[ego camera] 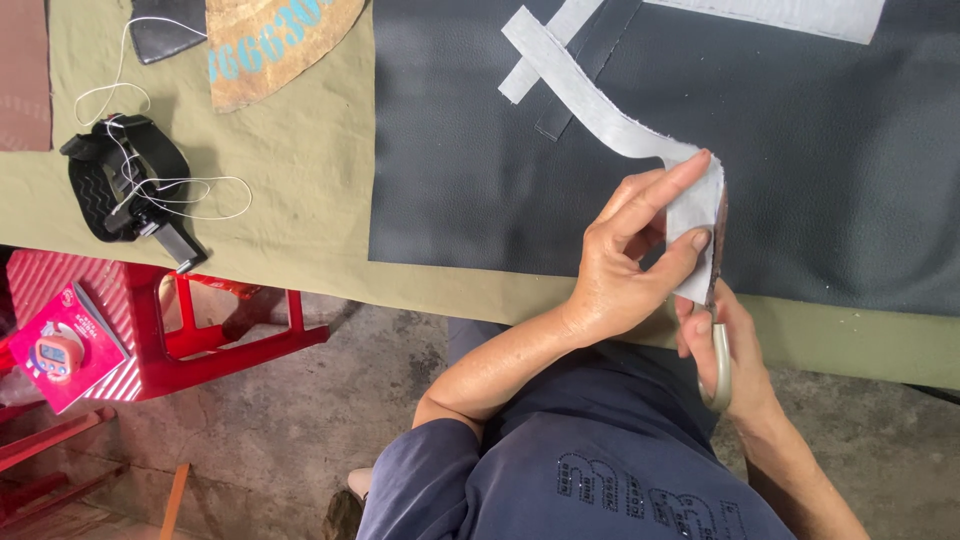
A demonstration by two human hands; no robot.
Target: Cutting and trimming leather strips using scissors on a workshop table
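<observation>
Left hand (625, 262) pinches the near end of the grey strip (600, 105), over the dark leatherette sheet (460, 150) near the desk edge. Right hand (725, 345) grips scissors (718, 350), directly below that end. Strip runs up-left, away from both hands.

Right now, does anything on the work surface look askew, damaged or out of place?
Mostly orderly. Only the loose white cord lies tangled over the black strap device at the olive cloth's left side. The dark grey leatherette sheet lies flat and undamaged.

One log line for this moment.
left hand: pinches strip | right hand: holds scissors on strip | under: dark sheet
</observation>
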